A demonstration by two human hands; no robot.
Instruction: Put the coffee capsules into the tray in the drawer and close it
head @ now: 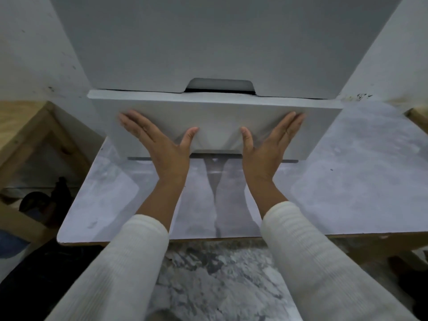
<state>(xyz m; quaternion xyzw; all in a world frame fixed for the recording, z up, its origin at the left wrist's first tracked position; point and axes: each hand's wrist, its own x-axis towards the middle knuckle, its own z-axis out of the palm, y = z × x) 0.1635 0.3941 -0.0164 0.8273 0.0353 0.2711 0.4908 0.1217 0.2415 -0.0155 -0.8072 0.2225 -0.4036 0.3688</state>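
Note:
A white drawer front (215,112) juts out a little from the white cabinet (222,42), with only a thin dark gap along its top edge. My left hand (159,144) lies flat against the left half of the front, fingers spread. My right hand (271,144) lies flat against the right half, palm on the panel. Both thumbs point toward a cut-out handle at the panel's lower middle. The tray and the coffee capsules are hidden inside the drawer.
The cabinet stands on a pale grey marbled board (347,181) whose front edge is near my forearms. A wooden frame (34,135) stands at the left, with dark objects (46,200) under it. Speckled stone floor (220,274) lies below.

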